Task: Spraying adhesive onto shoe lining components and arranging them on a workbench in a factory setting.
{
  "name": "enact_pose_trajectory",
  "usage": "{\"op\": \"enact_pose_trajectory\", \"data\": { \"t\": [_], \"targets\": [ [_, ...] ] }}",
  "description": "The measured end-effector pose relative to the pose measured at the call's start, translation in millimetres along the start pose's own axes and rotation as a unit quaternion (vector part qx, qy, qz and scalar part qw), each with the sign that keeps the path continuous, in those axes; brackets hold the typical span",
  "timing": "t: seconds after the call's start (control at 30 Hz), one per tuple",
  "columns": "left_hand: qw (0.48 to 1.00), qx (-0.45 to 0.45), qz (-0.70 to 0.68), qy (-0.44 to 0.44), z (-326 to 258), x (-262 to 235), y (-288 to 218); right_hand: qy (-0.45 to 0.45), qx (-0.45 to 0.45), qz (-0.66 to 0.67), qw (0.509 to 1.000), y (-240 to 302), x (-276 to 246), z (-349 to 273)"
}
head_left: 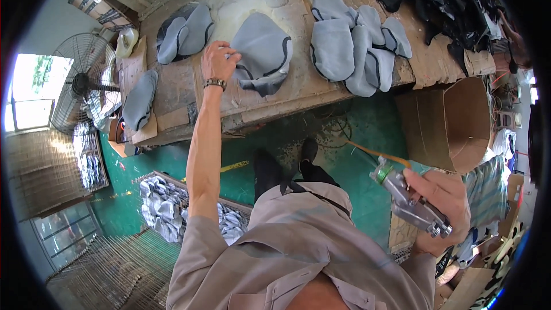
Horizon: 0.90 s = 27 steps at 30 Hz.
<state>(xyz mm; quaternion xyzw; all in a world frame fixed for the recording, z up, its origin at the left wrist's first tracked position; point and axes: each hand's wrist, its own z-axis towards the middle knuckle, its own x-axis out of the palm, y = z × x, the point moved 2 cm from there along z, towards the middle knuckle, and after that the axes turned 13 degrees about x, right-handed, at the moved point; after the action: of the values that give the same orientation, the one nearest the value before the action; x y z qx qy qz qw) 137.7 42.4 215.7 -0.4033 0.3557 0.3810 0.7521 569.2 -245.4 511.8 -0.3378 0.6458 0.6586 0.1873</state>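
My right hand is wrapped round a metal spray gun with a green ring, held out to my right, away from the table. A thin yellowish hose runs near it. On the workbench ahead lies a large grey fabric shoe upper with black edging and a dark underside. My left hand, with a watch at the wrist, is at its left edge, fingers bent and closed on that edge; the fingertips are partly hidden. Left of this hand rest other grey uppers, and to the right several more grey uppers overlap in a group.
The cardboard-covered workbench curves across the front. Black pieces are heaped at its far right. An open cardboard box stands below the right end. A large fan is at the left. Racks of grey pieces stand on the green floor beside me.
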Motion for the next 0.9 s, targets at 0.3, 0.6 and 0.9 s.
{"op": "enact_pose_trajectory", "data": {
  "t": [0.3, 0.6, 0.9],
  "targets": [
    [0.999, 0.016, -0.043, 0.018, 10, -44, -7, -0.060, 0.024, -0.115, 0.991, 47, 20, 25],
    [0.999, -0.036, -0.016, 0.035, 13, -165, 89, -0.003, 0.033, -0.082, 0.996, 92, 55, 72],
    [0.986, -0.111, 0.089, 0.085, 62, -237, 281, 0.078, 0.083, -0.058, 0.992, 126, 110, 134]
  ]
}}
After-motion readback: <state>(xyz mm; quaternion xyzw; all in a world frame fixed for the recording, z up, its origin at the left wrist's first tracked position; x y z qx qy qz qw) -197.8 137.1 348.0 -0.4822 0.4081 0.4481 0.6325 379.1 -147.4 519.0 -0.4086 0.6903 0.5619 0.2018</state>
